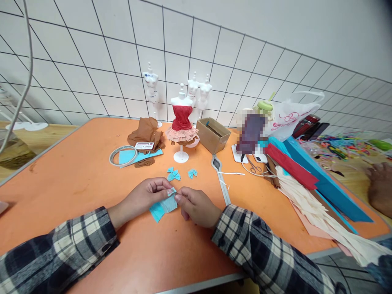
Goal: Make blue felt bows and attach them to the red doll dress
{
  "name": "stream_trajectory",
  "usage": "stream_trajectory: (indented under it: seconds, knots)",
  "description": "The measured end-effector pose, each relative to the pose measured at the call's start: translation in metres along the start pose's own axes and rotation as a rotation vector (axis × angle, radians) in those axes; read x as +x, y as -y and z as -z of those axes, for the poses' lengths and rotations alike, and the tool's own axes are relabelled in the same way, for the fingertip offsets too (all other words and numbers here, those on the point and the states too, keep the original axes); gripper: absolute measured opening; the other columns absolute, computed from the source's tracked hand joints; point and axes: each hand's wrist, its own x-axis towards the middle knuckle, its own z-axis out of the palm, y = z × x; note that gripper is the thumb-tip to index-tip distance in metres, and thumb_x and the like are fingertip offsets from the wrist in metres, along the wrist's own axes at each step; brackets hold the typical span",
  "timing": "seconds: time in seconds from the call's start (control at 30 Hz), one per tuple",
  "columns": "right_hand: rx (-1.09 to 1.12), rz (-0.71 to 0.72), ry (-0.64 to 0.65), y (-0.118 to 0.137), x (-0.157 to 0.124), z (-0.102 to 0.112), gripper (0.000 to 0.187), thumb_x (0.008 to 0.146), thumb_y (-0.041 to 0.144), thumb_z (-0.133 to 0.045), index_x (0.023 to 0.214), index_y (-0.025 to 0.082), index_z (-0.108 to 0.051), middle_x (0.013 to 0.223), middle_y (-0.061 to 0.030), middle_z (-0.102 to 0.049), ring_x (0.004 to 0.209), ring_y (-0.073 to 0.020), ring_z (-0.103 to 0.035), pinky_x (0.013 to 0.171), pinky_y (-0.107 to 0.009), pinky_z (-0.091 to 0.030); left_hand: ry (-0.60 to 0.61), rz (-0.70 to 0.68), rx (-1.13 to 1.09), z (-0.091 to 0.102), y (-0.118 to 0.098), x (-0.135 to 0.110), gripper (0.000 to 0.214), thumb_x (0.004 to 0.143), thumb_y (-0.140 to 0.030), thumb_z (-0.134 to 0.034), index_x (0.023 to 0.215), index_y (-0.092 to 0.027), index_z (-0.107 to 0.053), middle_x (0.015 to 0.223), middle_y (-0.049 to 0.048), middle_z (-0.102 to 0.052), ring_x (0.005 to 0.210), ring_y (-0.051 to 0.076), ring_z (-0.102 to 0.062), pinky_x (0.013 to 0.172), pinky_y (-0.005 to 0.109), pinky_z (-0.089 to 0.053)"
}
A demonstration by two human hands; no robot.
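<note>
Between my hands is a piece of light blue crepe paper (165, 206), its lower part hanging toward the orange table. My left hand (150, 193) pinches its upper edge between thumb and fingers. Close beside it, my right hand (196, 205) has thumb and forefinger pressed together at the paper's top right corner. Just beyond lie small blue paper bows (174, 174), with another blue bow (192, 174) to their right. Behind them stands a small white dress form (181, 122) on a round base, wearing a red top and a ruffled pink and brown skirt.
A roll of tape (112, 158), blue paper and crumpled brown paper (143, 132) lie left of the dress form. An open cardboard box (214, 141) stands right, near scissors (255, 166) and coloured paper strips (290, 167). Another person's hand (379, 188) rests at the far right.
</note>
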Motion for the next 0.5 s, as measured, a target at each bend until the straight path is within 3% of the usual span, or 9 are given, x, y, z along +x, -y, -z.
stream_trajectory:
  seconds: [0.5]
  knots:
    - [-0.004,-0.015,-0.035,-0.0012,0.0017,-0.0034,0.023,0.098,0.035,-0.039,0.082,0.021,-0.049,0.052,0.0086,-0.054,0.045,-0.0062,-0.047,0.055,-0.018,-0.037,-0.005,-0.008,-0.016,0.0002,-0.0002,0.0006,0.03,0.073,-0.044,-0.077,0.077,-0.016,-0.067,0.069,-0.0018,-0.069,0.062,0.011,-0.06,0.059,0.019,-0.048]
